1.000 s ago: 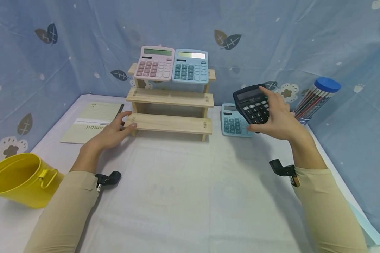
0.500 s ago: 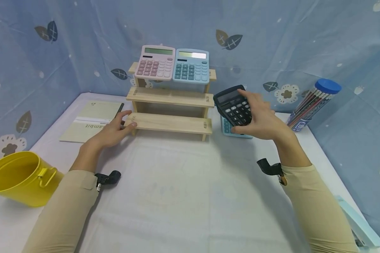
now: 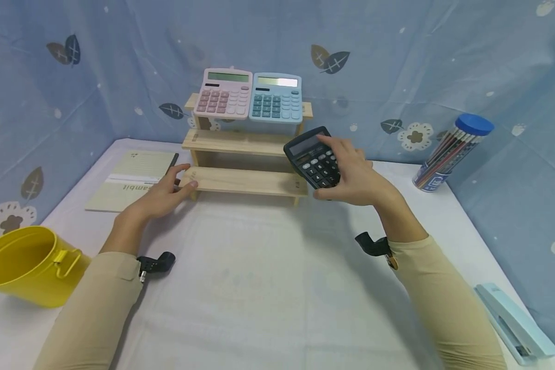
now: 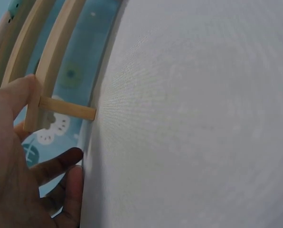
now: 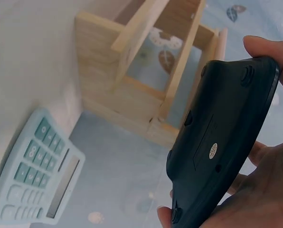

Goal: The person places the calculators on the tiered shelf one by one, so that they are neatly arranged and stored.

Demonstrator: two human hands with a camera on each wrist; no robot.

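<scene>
A three-tier wooden shelf (image 3: 246,181) stands at the back of the table. On its top tier a pink calculator (image 3: 224,94) and a blue calculator (image 3: 276,97) lean side by side. My right hand (image 3: 347,177) grips a black calculator (image 3: 313,156), held tilted in the air in front of the shelf's right end. The right wrist view shows the black calculator's underside (image 5: 222,137), the shelf (image 5: 132,95) behind it, and a light blue calculator (image 5: 37,175) flat on the table. My left hand (image 3: 166,190) rests with relaxed fingers against the left end of the lowest tier (image 4: 51,76).
A yellow bucket (image 3: 23,264) lies at the front left. A notebook (image 3: 131,180) with a pen (image 3: 174,160) lies left of the shelf. A tube of pencils (image 3: 448,154) leans at the back right. A pale blue stapler (image 3: 513,321) sits front right. Blue cloth walls surround the table.
My right hand has carried the black calculator leftward, from above the light blue calculator on the table to the shelf's right end. The left hand has stayed put.
</scene>
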